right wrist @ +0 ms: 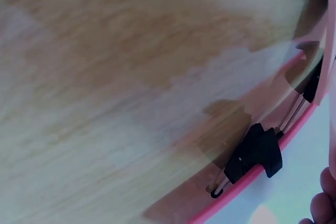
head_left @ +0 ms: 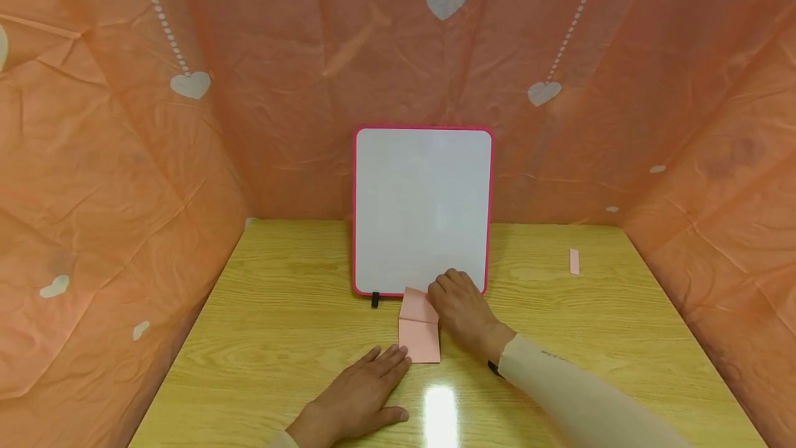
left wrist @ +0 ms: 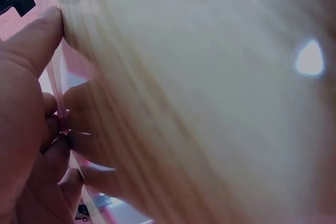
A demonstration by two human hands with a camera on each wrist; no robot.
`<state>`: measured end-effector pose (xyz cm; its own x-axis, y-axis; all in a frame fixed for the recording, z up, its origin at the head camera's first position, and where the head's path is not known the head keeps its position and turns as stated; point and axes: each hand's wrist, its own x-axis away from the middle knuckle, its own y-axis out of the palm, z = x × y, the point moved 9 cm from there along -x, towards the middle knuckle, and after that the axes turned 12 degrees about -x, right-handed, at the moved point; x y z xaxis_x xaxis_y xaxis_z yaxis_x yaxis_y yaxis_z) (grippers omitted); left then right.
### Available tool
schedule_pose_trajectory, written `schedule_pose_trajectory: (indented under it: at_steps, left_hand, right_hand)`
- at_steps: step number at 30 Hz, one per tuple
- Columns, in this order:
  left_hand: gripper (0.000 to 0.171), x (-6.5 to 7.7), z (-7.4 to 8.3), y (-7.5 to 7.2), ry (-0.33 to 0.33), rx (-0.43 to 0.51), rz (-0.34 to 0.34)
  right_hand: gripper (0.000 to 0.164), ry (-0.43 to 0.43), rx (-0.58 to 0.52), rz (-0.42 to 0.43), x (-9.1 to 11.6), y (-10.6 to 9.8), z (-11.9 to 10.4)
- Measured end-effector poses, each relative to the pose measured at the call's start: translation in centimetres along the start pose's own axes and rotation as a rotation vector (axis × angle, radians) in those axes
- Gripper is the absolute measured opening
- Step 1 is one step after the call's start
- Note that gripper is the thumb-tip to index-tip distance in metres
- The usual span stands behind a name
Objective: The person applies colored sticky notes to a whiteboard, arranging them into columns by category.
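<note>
A pink paper strip with a crease across it lies on the table in front of the whiteboard. Its upper part tilts up toward the board's bottom edge. My right hand has its fingers curled at the strip's upper right edge and pinches it there; the fingertips are partly hidden. With fingers stretched out, my left hand rests on the table, its fingertips touching the strip's lower left edge. The right wrist view catches only a few fingertips of that hand near the board.
The whiteboard's pink frame carries a black clip at its lower edge. A small pink paper piece lies at the right back of the wooden table. Orange cloth with white hearts hangs behind and at both sides.
</note>
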<state>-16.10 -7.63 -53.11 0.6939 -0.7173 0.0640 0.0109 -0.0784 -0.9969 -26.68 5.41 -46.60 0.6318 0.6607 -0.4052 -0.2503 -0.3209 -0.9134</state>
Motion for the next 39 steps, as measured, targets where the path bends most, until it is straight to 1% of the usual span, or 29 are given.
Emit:
schedule_pose_trajectory:
  at_steps: [4,10,20,24,29,32,39]
  left_hand:
    - [0.082,0.0,0.1,-0.1,0.017,-0.036,0.022]
    - [0.084,-0.1,0.1,-0.2,0.035,-0.062,0.051]
    - [0.083,-0.3,0.0,-0.2,0.038,-0.013,0.042]
    - [0.083,-0.4,0.0,0.0,0.035,0.008,0.029]
    - [0.084,-0.3,-0.1,0.0,0.029,0.035,0.018]
    - [0.083,-0.3,-0.1,-0.1,0.024,0.056,0.017]
    - [0.082,-0.1,-0.1,-0.4,0.027,0.056,0.06]
  right_hand:
    - [0.012,-0.015,-0.024,0.035,-0.1,-0.5,-0.1]
    - [0.011,-0.075,-0.05,0.086,-0.5,-1.8,-0.6]
    - [0.01,-0.101,-0.035,0.206,-2.3,-4.8,-0.1]
    - [0.012,-0.124,-0.033,0.274,-3.1,-5.9,0.2]
    - [0.014,-0.17,-0.03,0.393,-4.8,-7.6,0.4]
    - [0.013,-0.19,-0.004,0.445,-6.2,-8.4,0.4]
    - [0.009,-0.219,0.106,0.507,-9.4,-9.6,0.7]
